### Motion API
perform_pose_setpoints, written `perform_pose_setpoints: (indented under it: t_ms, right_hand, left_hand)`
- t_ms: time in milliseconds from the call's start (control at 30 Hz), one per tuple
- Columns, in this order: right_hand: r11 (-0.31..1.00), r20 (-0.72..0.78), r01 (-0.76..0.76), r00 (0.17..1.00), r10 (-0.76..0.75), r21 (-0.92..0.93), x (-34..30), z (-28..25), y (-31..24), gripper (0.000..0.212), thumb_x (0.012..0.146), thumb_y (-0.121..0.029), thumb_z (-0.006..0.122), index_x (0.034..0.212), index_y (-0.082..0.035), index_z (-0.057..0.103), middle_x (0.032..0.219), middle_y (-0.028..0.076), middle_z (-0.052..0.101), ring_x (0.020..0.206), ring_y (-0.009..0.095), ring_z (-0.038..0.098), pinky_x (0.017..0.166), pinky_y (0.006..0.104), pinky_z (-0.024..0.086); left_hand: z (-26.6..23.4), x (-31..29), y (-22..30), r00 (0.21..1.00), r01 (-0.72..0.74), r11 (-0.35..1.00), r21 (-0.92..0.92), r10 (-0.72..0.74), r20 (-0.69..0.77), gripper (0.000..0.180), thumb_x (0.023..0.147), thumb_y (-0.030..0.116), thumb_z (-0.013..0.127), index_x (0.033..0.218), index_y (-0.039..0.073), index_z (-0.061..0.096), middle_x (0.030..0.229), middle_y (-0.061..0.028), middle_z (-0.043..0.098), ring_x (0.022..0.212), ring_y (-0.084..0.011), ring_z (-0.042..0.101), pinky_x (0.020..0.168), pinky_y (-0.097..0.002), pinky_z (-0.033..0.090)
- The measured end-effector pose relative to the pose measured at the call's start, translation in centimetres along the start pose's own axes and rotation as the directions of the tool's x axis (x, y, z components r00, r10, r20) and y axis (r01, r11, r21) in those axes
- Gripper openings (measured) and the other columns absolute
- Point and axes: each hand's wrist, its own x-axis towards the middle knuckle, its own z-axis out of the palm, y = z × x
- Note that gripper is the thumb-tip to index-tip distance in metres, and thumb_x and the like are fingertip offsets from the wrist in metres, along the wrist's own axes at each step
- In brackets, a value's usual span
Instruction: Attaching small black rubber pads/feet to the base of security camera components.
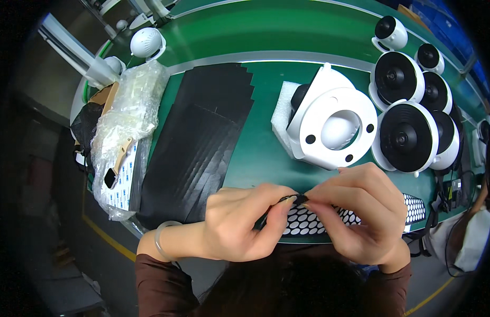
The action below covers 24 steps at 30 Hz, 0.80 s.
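Factory assembly station, electronics line. Green work mat on a bench (266,153) with a curved pale band near its far edge. Many identical white dome camera units (406,138) crowd the right edge, one white housing (332,127) sits face-up on a foam block (283,113) at the centre. Stack of black sheets (202,142) left of centre, bagged parts in clear plastic (126,121) at the left edge, a sheet of oval die-cut pads (329,217) at the near edge. Yellow floor line (107,238) below the near left corner.
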Motion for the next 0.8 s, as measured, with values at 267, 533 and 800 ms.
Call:
perform_pose_setpoints:
  t_ms: [267, 533, 800]
  right_hand:
    - [1.000, 0.014, 0.031, 0.999, -0.031, -0.002, 0.1, -0.4, -0.1, 0.025, 0.053, 0.002, 0.067, 0.077, 0.000, 0.061, 0.070, 0.007, 0.057, 0.056, 0.019, 0.053, 0.047, 0.0257, 0.043]
    - [0.991, 0.066, -0.127, 0.990, 0.125, 0.034, 0.7, -0.7, -0.3, 0.017, 0.058, 0.003, 0.065, 0.073, -0.003, 0.061, 0.073, 0.007, 0.061, 0.066, 0.021, 0.058, 0.061, 0.0284, 0.045]
    - [0.994, 0.081, -0.107, 0.991, 0.105, 0.015, 1.9, -3.5, 0.0, 0.006, 0.064, -0.001, 0.058, 0.069, 0.001, 0.056, 0.084, 0.018, 0.062, 0.077, 0.021, 0.058, 0.067, 0.0276, 0.043]
  left_hand:
    - [-0.2, 0.3, 0.6, 0.999, -0.039, 0.998, 0.040, 0.039, 0.004, 0.007, 0.070, -0.003, 0.059, 0.078, -0.003, 0.058, 0.057, -0.0092, 0.055, 0.040, -0.0203, 0.051, 0.038, -0.0272, 0.041]
    - [-0.4, 1.0, 1.0, 0.999, 0.013, 0.998, 0.061, -0.016, 0.044, 0.007, 0.069, -0.004, 0.059, 0.077, -0.003, 0.058, 0.056, -0.0090, 0.055, 0.041, -0.0196, 0.052, 0.039, -0.0256, 0.041]
    - [-1.0, 2.4, -0.5, 0.997, 0.049, 0.997, 0.064, -0.053, 0.057, 0.011, 0.070, -0.005, 0.058, 0.081, -0.004, 0.059, 0.086, -0.0160, 0.058, 0.057, -0.0166, 0.057, 0.051, -0.0248, 0.045]
